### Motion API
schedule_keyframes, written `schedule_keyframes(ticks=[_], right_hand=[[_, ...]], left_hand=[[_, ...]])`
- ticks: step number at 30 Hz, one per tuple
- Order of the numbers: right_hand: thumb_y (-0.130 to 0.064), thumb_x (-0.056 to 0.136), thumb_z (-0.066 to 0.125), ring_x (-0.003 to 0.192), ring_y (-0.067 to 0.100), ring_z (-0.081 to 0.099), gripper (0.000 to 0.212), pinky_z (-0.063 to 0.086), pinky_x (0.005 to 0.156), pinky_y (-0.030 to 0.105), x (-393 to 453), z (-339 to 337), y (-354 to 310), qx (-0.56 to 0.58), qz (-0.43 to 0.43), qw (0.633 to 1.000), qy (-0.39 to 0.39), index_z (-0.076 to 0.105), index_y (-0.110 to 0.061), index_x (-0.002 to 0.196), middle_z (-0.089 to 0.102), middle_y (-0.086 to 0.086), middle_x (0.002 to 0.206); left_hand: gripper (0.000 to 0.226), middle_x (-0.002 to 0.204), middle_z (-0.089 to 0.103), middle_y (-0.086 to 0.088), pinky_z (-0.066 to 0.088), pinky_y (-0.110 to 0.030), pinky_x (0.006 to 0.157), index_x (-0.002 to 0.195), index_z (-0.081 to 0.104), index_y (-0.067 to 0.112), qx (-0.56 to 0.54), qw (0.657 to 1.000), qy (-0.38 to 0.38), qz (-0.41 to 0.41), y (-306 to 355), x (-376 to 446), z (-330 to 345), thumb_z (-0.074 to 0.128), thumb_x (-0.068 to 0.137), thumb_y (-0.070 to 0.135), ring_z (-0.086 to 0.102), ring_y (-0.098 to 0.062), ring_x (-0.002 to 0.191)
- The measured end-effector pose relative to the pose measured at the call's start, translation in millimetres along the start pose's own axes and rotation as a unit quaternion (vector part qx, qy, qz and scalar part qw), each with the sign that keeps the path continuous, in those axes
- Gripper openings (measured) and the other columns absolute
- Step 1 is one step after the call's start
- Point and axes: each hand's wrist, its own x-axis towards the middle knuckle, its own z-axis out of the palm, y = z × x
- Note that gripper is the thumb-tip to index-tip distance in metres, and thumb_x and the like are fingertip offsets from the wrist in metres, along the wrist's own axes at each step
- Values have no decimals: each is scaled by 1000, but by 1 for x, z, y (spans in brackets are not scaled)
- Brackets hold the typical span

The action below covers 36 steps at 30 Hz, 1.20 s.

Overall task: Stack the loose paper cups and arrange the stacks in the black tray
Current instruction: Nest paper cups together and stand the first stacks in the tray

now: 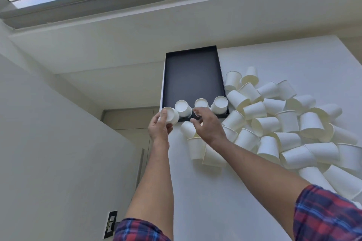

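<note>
Cups, four (183,108) along black tray (192,72) edge, left hand (159,126) gripping one (169,115).

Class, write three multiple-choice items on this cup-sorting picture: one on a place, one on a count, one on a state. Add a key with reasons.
1. Where is the loose cup pile?
A. right of the tray
B. inside the tray
C. left of the tray

2. How many cups stand along the black tray's near edge, counting the gripped one?
A. two
B. four
C. seven

3. The left hand is
A. idle
B. pressing the table
C. gripping a cup

Key: A, the pile lies beside the tray's right wall; B, four bases show; C, fingers curl round it.
</note>
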Motion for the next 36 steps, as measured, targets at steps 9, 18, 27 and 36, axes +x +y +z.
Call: schedule_keyframes(ticks=[9,18,27,36], right_hand=[[1,86,49,130,24,48,50,44,84,36,45,16,-7,-329,-212,915,-102,56,-18,132,42,-1,154],[-3,74,66,132,24,51,56,47,92,36,40,17,10,-370,-228,893,-120,60,-13,129,59,3,136],[-4,81,58,140,26,43,55,38,108,38,46,18,8,-389,-220,883,-146,55,-13,135,53,4,144],[-7,83,54,140,25,41,46,34,110,37,54,12,8,-419,-212,872,-142,58,-14,128,52,3,145]], left_hand=[[22,76,68,2,54,-32,65,96,70,24,67,997,26,18,6,49,8,77,86,42,64,-24,71],[47,92,70,0,52,-29,59,108,67,17,152,986,58,25,1,67,25,71,81,56,66,-22,69],[31,116,69,-1,44,-28,73,106,68,20,319,940,100,75,14,72,32,66,87,44,66,-23,102],[22,106,72,-5,39,-24,54,104,67,19,360,926,75,82,20,64,36,54,87,22,65,-21,78]])
